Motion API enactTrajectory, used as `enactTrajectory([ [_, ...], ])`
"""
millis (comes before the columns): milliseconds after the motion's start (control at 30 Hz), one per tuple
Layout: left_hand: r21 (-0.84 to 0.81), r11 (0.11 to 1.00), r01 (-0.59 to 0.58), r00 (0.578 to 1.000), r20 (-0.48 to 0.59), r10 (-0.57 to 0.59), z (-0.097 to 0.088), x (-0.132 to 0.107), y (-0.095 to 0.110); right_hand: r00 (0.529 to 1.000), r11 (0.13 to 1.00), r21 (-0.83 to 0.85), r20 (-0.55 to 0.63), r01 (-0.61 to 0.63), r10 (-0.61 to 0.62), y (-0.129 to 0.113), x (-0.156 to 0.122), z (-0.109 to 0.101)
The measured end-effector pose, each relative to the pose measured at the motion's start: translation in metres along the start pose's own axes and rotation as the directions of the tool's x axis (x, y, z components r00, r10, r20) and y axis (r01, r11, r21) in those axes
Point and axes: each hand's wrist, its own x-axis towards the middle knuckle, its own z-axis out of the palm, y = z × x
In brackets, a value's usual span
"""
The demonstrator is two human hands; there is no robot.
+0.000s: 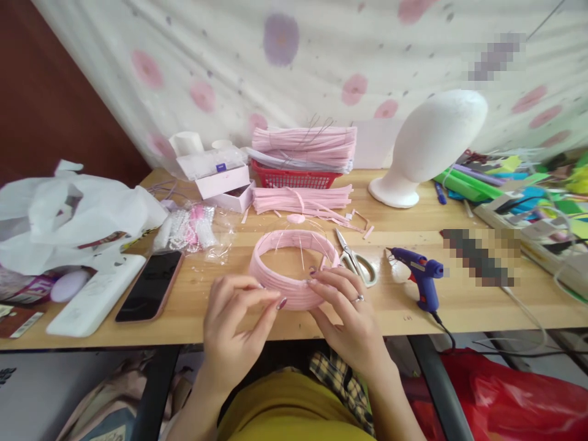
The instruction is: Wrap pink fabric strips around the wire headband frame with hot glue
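A pink ring-shaped band [275, 278], built of stacked pipe-cleaner-like strips, rests near the table's front edge. Thin wires arch over it and meet at a small pink oval piece [295, 218]. My right hand [346, 312], with a ring on one finger, grips the band's near right side, fingers over the rim and thumb low outside. At the band's front left, my left hand [236, 321] is closed in a pinch, thumb against fingertip; whatever is between them is too small to make out. Scissors [356, 260] lie just right of the band.
Behind stand a red basket [298, 178] of pink strips, another strip bundle [301, 200] and a white foam head [432, 147]. A blue glue gun [422, 272] with a cord lies right. A phone [150, 286], bagged beads [188, 228] and a white plastic bag [73, 211] lie left.
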Motion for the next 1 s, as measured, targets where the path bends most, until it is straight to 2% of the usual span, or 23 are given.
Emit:
enactTrajectory([
  [100, -0.028, 1.000, 0.003, 0.996, -0.084, -0.005, -0.004, -0.001, -0.004, 0.997, 0.998, -0.026, -0.046, -0.063, 0.062, 0.004, 0.000, -0.003],
  [267, -0.108, 0.990, -0.088, 0.985, -0.155, 0.071, -0.005, -0.004, -0.019, 0.985, 0.986, -0.069, -0.081, -0.155, 0.149, 0.009, -0.004, -0.001],
  [367, -0.130, 0.988, 0.083, 0.994, -0.053, -0.090, 0.002, -0.009, -0.028, 0.984, 0.983, -0.079, -0.084, -0.163, 0.157, 0.009, -0.008, 0.007],
  [433, -0.109, 0.977, 0.184, 0.983, 0.020, -0.183, 0.008, -0.010, -0.032, 0.985, 0.984, -0.083, -0.078, -0.158, 0.151, 0.008, -0.010, 0.014],
  [467, -0.094, 0.977, 0.189, 0.982, 0.038, -0.186, 0.011, -0.010, -0.032, 0.987, 0.984, -0.087, -0.067, -0.153, 0.148, 0.008, -0.011, 0.017],
  [567, -0.064, 0.994, 0.092, 0.994, 0.069, -0.088, 0.016, -0.006, -0.031, 0.994, 0.989, -0.103, -0.008, -0.109, 0.109, 0.008, -0.014, 0.025],
  [700, -0.011, 1.000, 0.029, 0.986, 0.163, -0.027, 0.018, 0.000, -0.030, 0.998, 0.992, -0.114, 0.039, -0.048, 0.053, 0.009, -0.015, 0.031],
  [833, 0.041, 0.998, 0.042, 0.972, 0.229, -0.050, 0.019, 0.002, -0.035, 0.999, 0.993, -0.114, 0.026, -0.024, 0.027, 0.008, -0.015, 0.034],
  [1000, 0.009, 0.990, 0.139, 0.963, 0.231, -0.137, 0.024, 0.000, -0.037, 0.999, 0.993, -0.115, 0.036, -0.006, 0.010, 0.007, -0.013, 0.035],
])
